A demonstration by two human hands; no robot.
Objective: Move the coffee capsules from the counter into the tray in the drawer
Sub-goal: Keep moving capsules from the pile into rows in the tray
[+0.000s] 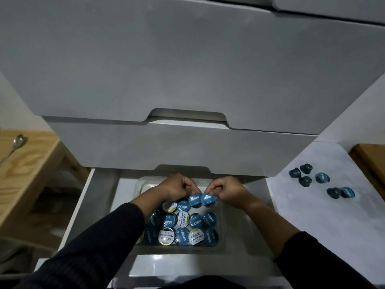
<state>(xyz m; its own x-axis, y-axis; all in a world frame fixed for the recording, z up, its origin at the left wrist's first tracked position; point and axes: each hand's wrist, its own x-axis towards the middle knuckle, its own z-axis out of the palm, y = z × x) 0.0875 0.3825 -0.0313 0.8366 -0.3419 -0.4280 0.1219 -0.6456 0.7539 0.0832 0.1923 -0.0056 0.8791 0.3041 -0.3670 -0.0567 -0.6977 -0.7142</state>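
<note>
The open drawer (100, 197) holds a clear plastic tray (220, 245) filled with several coffee capsules (181, 228), blue-lidded and white-lidded. My left hand (177, 187) pinches a blue-lidded capsule (194, 200) by its rim over the tray's far part. Beside it, my right hand (226, 189) pinches another blue-lidded capsule (208, 199). The two held capsules nearly touch. Several dark blue capsules (305, 180) lie loose on the white counter (312, 215) at the right, two more (340, 192) slightly nearer.
Two shut grey drawer fronts (166, 147) overhang the open drawer's back. A wooden shelf (27, 163) with a spoon (15, 143) stands at the left. A wooden board (368, 161) lies at the counter's far right.
</note>
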